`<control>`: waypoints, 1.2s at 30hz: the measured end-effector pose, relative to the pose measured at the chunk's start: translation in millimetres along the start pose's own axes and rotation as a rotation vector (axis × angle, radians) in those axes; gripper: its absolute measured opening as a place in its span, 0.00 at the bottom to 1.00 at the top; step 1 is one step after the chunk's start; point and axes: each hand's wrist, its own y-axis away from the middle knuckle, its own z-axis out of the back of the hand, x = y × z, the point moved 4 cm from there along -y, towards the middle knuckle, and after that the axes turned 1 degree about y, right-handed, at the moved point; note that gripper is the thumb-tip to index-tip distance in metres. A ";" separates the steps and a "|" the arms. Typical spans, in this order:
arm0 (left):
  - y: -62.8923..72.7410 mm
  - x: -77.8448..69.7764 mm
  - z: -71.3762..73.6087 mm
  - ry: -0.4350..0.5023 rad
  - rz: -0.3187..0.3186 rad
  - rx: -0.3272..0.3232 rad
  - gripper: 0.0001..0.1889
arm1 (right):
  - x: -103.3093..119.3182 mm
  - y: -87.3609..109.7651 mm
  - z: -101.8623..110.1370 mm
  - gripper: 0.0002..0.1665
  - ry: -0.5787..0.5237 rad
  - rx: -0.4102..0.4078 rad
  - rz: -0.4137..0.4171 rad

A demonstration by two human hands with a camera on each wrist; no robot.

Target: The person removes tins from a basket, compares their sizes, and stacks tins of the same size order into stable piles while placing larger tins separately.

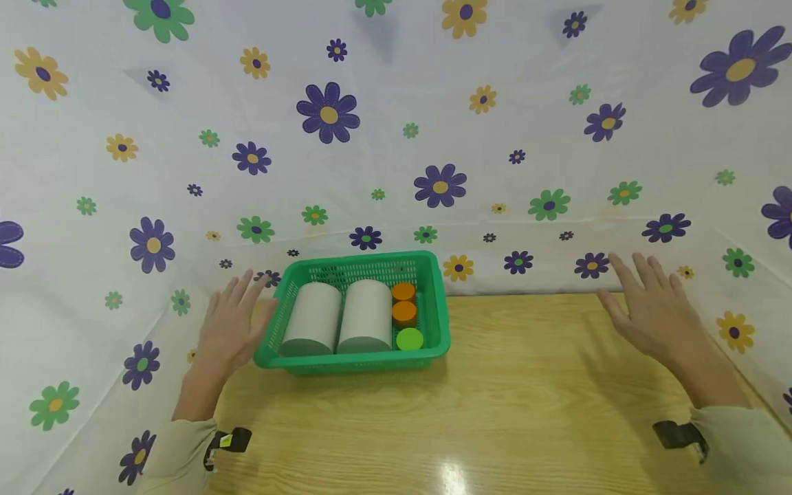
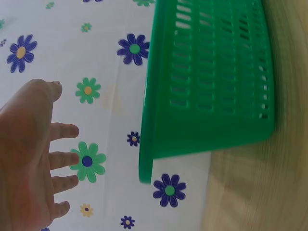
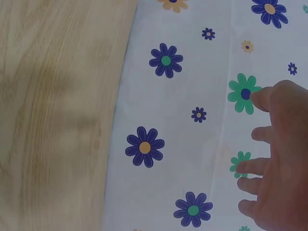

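A green plastic basket [image 1: 365, 363] stands on the table, left of centre in the head view. Two white cylinders [image 1: 366, 316] lie side by side in it. To their right are two orange round pieces [image 1: 404, 313] and a lime-green round piece [image 1: 410, 339]. My left hand [image 1: 232, 326] hovers by the basket's left side, fingers extended and holding nothing; the left wrist view shows it apart from the slotted basket wall [image 2: 211, 72]. Over the table's right part, my right hand [image 1: 652, 313] is raised with fingers spread and nothing in it.
The light wood table [image 1: 526, 399] runs back to a white cloth with purple, green and orange flowers [image 1: 383, 165]. This cloth also hangs along the left and right sides. A black strap with a small camera [image 1: 232, 440] sits on each wrist.
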 end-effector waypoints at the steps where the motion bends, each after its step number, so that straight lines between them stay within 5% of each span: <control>1: 0.5 -2.7 0.1 0.005 -0.023 -0.036 0.32 | 1.4 0.1 -0.7 0.42 -0.001 -0.012 0.004; 6: 10.5 -15.0 0.1 0.056 -0.097 -0.181 0.27 | 9.7 2.0 -4.7 0.40 -0.012 -0.076 0.032; 17: 34.9 -34.8 -16.7 0.213 -0.075 -0.247 0.25 | 32.2 14.2 -2.5 0.38 -0.081 -0.179 0.066; 27: 45.4 -45.5 -25.5 0.421 -0.005 -0.144 0.25 | 52.3 21.3 -2.4 0.39 -0.200 -0.257 0.051; 36: 47.3 -54.5 -30.4 0.475 -0.114 -0.119 0.19 | 64.6 26.2 -5.8 0.37 -0.316 -0.281 0.022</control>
